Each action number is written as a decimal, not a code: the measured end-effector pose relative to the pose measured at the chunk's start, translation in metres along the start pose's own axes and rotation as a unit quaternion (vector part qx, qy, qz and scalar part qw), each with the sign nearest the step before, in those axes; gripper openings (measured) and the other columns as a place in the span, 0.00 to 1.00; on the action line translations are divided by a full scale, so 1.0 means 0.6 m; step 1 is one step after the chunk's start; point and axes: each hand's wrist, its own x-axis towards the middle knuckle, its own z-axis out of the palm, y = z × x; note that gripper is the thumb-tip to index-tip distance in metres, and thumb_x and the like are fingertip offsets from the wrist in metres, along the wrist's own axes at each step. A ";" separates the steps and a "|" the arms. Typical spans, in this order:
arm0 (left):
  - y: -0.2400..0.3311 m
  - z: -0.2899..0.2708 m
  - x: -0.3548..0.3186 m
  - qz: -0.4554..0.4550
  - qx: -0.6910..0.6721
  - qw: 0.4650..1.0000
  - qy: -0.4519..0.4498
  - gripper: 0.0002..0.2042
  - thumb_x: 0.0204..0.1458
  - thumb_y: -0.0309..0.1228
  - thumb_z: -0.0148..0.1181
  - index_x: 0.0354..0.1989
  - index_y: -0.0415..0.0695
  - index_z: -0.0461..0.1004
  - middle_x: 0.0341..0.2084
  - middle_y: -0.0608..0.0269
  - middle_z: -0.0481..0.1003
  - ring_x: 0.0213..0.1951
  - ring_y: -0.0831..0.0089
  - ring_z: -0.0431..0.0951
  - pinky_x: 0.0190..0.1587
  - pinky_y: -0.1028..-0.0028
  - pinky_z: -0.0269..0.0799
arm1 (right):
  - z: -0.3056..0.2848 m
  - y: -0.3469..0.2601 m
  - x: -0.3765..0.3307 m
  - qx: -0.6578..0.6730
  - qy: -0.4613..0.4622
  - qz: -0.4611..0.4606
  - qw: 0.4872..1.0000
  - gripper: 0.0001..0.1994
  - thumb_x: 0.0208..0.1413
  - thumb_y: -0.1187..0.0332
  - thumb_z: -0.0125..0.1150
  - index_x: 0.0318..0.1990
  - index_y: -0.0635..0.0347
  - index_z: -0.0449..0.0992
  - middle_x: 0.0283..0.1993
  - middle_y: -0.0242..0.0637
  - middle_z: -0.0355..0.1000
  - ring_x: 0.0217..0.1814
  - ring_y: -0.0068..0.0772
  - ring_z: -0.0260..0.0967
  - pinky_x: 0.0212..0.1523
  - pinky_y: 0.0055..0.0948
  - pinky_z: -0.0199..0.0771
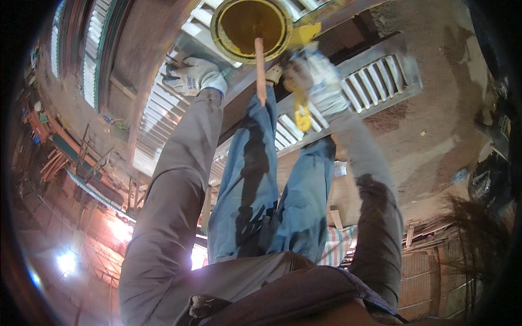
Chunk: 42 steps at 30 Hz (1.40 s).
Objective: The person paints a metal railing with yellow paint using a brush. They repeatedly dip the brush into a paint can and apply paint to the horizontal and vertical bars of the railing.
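Observation:
My left hand [194,76], in a white work glove, lies with its fingers spread on a white slatted louvre panel [157,117]. My right hand [323,81], also gloved and smeared by motion, is closed around a yellow tool [302,111] over a second louvre panel [375,81]. The tool's working end is hidden or too blurred to name. Between and beyond my hands stands a round can [217,35] of dark yellow liquid, its rim streaked. A wooden stick [260,70] leans out of the can toward me.
More slatted panels [95,54] stand at the far left. Planks [57,163] and scrap lie along the left side. Brown ground [429,130] stretches to the right, with a clear plastic piece [459,175] on it. My blue-trousered legs [244,179] straddle the near side.

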 end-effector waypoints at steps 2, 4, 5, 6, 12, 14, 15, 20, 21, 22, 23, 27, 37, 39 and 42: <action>-0.051 0.057 0.022 -0.047 -0.077 0.995 -0.039 0.29 0.57 0.41 0.47 0.60 0.30 0.60 0.58 0.32 0.63 0.57 0.37 0.67 0.56 0.50 0.65 | 0.008 -0.058 -0.016 -0.055 -0.088 -0.117 0.988 0.12 0.50 0.62 0.59 0.43 0.49 0.77 0.52 0.31 0.71 0.52 0.40 0.68 0.49 0.41 0.72; -0.031 0.043 0.011 -0.030 -0.029 0.998 -0.041 0.29 0.58 0.41 0.47 0.61 0.30 0.60 0.57 0.32 0.64 0.56 0.38 0.68 0.56 0.50 0.66 | 0.029 -0.079 -0.062 0.065 0.043 -0.077 0.994 0.21 0.49 0.64 0.55 0.52 0.53 0.74 0.57 0.36 0.70 0.59 0.40 0.67 0.58 0.46 0.67; -0.035 0.045 0.011 -0.031 -0.019 0.999 -0.039 0.29 0.58 0.41 0.47 0.61 0.30 0.59 0.57 0.32 0.64 0.56 0.38 0.68 0.56 0.50 0.66 | -0.006 -0.085 -0.049 0.055 0.006 -0.051 0.997 0.19 0.48 0.65 0.57 0.49 0.54 0.76 0.53 0.35 0.72 0.56 0.37 0.69 0.56 0.41 0.70; -0.033 0.044 0.008 -0.029 -0.011 0.999 -0.037 0.29 0.58 0.41 0.46 0.61 0.30 0.59 0.57 0.32 0.64 0.55 0.39 0.68 0.55 0.50 0.66 | -0.010 -0.077 -0.054 0.017 0.024 0.002 1.000 0.18 0.47 0.66 0.59 0.48 0.53 0.76 0.50 0.33 0.73 0.53 0.37 0.71 0.54 0.39 0.71; -0.036 0.051 0.000 -0.020 0.007 0.999 -0.041 0.29 0.59 0.42 0.45 0.62 0.30 0.58 0.55 0.33 0.66 0.53 0.41 0.71 0.54 0.52 0.67 | -0.074 0.062 -0.010 -0.082 0.193 0.164 0.964 0.20 0.48 0.68 0.65 0.51 0.50 0.77 0.47 0.38 0.77 0.48 0.40 0.75 0.47 0.36 0.76; -0.039 0.052 0.002 -0.020 0.012 0.999 -0.047 0.29 0.60 0.42 0.44 0.62 0.30 0.57 0.55 0.33 0.67 0.52 0.41 0.72 0.53 0.52 0.67 | -0.082 0.098 0.008 -0.088 0.223 0.172 0.956 0.20 0.49 0.70 0.63 0.53 0.48 0.77 0.50 0.36 0.76 0.49 0.39 0.74 0.49 0.34 0.76; -0.044 0.051 -0.001 -0.021 0.014 0.998 -0.050 0.29 0.60 0.42 0.44 0.63 0.31 0.57 0.54 0.33 0.67 0.52 0.42 0.72 0.53 0.52 0.68 | -0.087 0.115 0.014 -0.096 0.240 0.172 0.951 0.20 0.50 0.71 0.63 0.53 0.48 0.77 0.50 0.36 0.76 0.50 0.38 0.74 0.50 0.34 0.76; -0.061 0.066 -0.005 -0.006 0.033 0.998 -0.056 0.29 0.61 0.43 0.42 0.64 0.31 0.55 0.53 0.33 0.69 0.50 0.44 0.74 0.52 0.53 0.68 | -0.121 0.190 0.033 -0.097 0.319 0.203 0.921 0.18 0.57 0.73 0.57 0.55 0.49 0.77 0.53 0.37 0.75 0.53 0.38 0.74 0.55 0.33 0.73; -0.069 0.072 0.000 0.000 0.039 0.998 -0.056 0.29 0.61 0.43 0.42 0.64 0.31 0.55 0.53 0.33 0.69 0.50 0.44 0.75 0.52 0.54 0.69 | -0.133 0.187 0.047 -0.047 0.329 0.252 0.909 0.17 0.58 0.72 0.57 0.54 0.50 0.77 0.52 0.38 0.76 0.53 0.38 0.74 0.55 0.33 0.73; -0.077 0.079 0.004 0.007 0.050 0.997 -0.059 0.29 0.62 0.43 0.42 0.64 0.31 0.55 0.53 0.33 0.69 0.50 0.44 0.75 0.52 0.54 0.69 | -0.142 0.182 0.062 0.004 0.337 0.299 0.893 0.16 0.58 0.71 0.56 0.54 0.52 0.78 0.52 0.39 0.76 0.53 0.38 0.74 0.55 0.33 0.72; -0.079 0.083 0.011 0.013 0.056 0.996 -0.061 0.29 0.62 0.43 0.41 0.64 0.31 0.55 0.52 0.33 0.70 0.49 0.45 0.75 0.51 0.54 0.69 | -0.151 0.179 0.070 0.054 0.344 0.345 0.872 0.15 0.59 0.70 0.56 0.53 0.53 0.78 0.52 0.40 0.76 0.52 0.38 0.75 0.55 0.33 0.72; -0.069 0.067 0.018 -0.007 0.072 0.994 -0.085 0.30 0.62 0.44 0.41 0.65 0.31 0.54 0.53 0.34 0.70 0.49 0.44 0.76 0.51 0.54 0.69 | -0.089 0.182 0.051 0.360 0.296 0.533 0.706 0.20 0.66 0.56 0.54 0.54 0.65 0.75 0.49 0.32 0.74 0.48 0.24 0.69 0.53 0.26 0.68; -0.023 -0.008 0.026 -0.019 -0.025 0.994 -0.106 0.37 0.61 0.50 0.42 0.69 0.30 0.46 0.65 0.33 0.54 0.66 0.43 0.58 0.67 0.57 0.55 | -0.008 0.031 -0.001 0.393 0.287 0.442 0.753 0.12 0.61 0.76 0.56 0.51 0.65 0.75 0.52 0.36 0.74 0.56 0.27 0.69 0.60 0.31 0.69; -0.062 0.037 0.038 -0.010 -0.025 0.997 -0.071 0.37 0.61 0.50 0.42 0.68 0.30 0.46 0.65 0.33 0.54 0.66 0.42 0.58 0.67 0.57 0.54 | -0.062 0.070 0.001 0.229 0.287 0.378 0.850 0.19 0.66 0.58 0.52 0.54 0.64 0.73 0.51 0.40 0.74 0.57 0.34 0.70 0.58 0.32 0.67; -0.046 0.046 0.014 0.007 -0.025 0.996 -0.083 0.37 0.61 0.50 0.42 0.68 0.29 0.46 0.65 0.32 0.54 0.65 0.42 0.58 0.67 0.57 0.54 | -0.067 0.237 -0.026 0.083 0.253 0.393 0.880 0.16 0.64 0.62 0.52 0.52 0.62 0.74 0.48 0.39 0.76 0.52 0.34 0.73 0.54 0.33 0.72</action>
